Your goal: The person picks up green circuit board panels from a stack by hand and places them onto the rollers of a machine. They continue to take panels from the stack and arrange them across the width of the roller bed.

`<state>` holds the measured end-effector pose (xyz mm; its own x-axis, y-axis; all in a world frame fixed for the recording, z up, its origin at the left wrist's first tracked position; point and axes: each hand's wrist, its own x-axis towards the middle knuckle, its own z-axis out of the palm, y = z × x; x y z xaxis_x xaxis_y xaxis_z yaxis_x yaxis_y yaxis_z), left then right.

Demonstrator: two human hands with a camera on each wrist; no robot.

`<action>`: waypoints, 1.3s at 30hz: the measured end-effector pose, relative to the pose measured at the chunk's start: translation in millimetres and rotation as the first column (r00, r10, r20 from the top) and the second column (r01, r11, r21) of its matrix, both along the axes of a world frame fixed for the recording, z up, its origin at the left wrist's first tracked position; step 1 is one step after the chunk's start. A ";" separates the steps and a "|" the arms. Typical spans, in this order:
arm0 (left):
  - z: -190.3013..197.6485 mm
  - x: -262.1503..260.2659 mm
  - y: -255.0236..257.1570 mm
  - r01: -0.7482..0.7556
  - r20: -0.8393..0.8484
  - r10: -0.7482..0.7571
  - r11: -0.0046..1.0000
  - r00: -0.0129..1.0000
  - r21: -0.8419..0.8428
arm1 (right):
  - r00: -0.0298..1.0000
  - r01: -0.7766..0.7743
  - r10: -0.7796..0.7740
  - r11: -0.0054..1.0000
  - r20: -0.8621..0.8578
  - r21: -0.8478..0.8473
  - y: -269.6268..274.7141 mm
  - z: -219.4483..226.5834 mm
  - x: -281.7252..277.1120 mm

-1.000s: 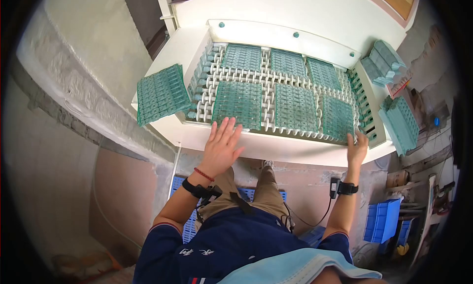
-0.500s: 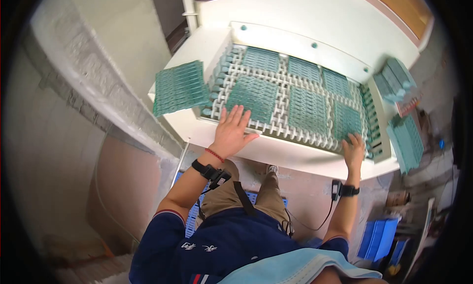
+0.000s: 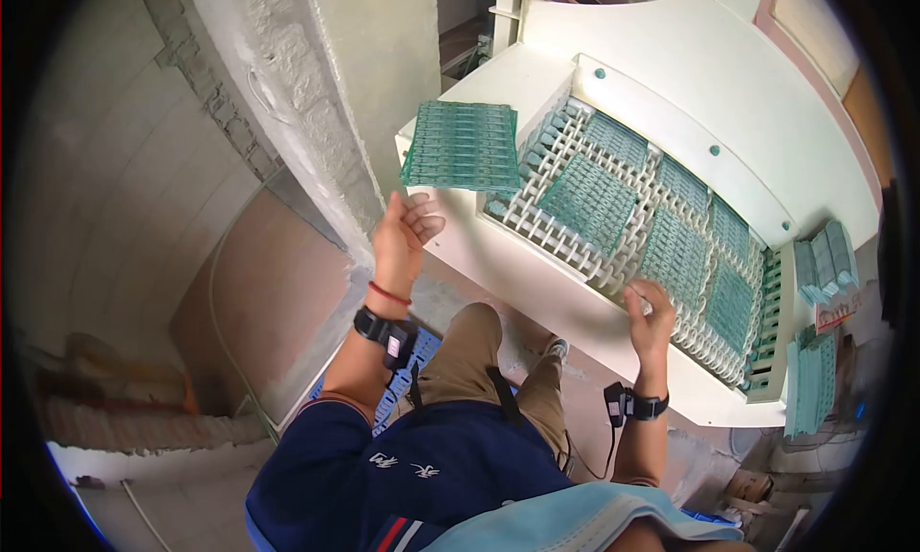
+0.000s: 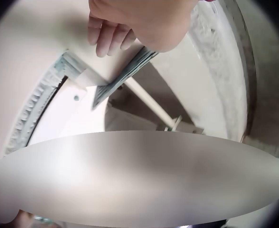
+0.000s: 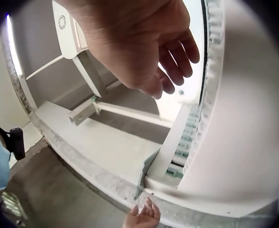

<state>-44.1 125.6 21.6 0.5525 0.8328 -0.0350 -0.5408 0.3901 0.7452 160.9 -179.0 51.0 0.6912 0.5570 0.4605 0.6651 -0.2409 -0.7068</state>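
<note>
A stack of green circuit board panels (image 3: 462,148) lies on the left corner of a white machine, partly past its edge. My left hand (image 3: 405,234) is just below the stack's near edge, fingers loosely bent and nothing held. The left wrist view shows the stack's layered edge (image 4: 125,77) beside the left hand (image 4: 134,21). Over the machine's front rail hovers my right hand (image 3: 654,320), its fingers relaxed and empty. Nearest to it is a green panel (image 3: 673,255) on the white roller conveyor (image 3: 575,248); another panel (image 3: 589,202) lies further left.
More panels lie in a back row (image 3: 615,142) on the rollers. At the machine's right end are pale green racks (image 3: 826,260) and a ridged green block (image 3: 811,384). A rough concrete pillar (image 3: 287,92) rises at the left. Blue plastic grating (image 3: 414,356) lies underfoot.
The head view has swung left. My left hand has gone from the front panel's edge to the stack at the left. My right hand has come left from the rightmost panel along the front rail.
</note>
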 end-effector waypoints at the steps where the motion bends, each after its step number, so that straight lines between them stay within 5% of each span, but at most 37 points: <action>1: 8.2 -4.6 8.4 0.044 0.017 -0.043 0.998 0.999 -0.041 | 0.996 -0.083 0.084 0.996 -0.029 0.026 14.4 1.9 0.7; 10: 51.6 -7.9 23.0 0.108 -0.150 -0.105 0.994 0.983 0.009 | 0.894 -0.315 0.314 0.948 -0.319 0.051 154.3 26.0 2.9; 13: 54.1 -7.7 22.2 0.108 -0.185 -0.102 0.994 0.977 0.020 | 0.796 -0.287 0.283 0.955 -0.535 0.078 181.7 40.9 -8.3; 18: 49.6 -4.9 26.9 0.107 -0.221 -0.098 0.994 0.970 0.032 | 0.781 -0.258 0.249 0.964 -0.572 0.068 195.4 39.8 -11.4; 24: 45.9 -0.7 29.5 0.125 -0.247 -0.101 0.989 0.964 0.083 | 0.804 -0.216 0.189 0.976 -0.564 0.019 185.8 47.2 -11.8; 29: 43.2 1.4 23.0 0.057 -0.217 -0.048 0.998 0.975 0.035 | 0.571 -0.145 0.290 0.956 -0.768 0.254 160.9 38.2 -4.2; 32: 42.1 -5.3 9.4 0.002 -0.091 -0.006 0.999 0.996 -0.043 | 0.542 -0.043 0.317 0.935 -0.778 0.351 121.7 22.3 2.3; 36: -7.9 -4.0 -14.0 0.174 -0.113 -0.178 0.984 0.978 -0.041 | 0.544 0.082 0.282 0.919 -0.790 0.384 45.3 2.1 -9.2; 39: -34.5 1.1 -56.5 0.502 -0.164 -0.517 0.856 0.840 -0.124 | 0.541 0.163 0.313 0.871 -0.780 0.463 0.4 -18.8 -23.9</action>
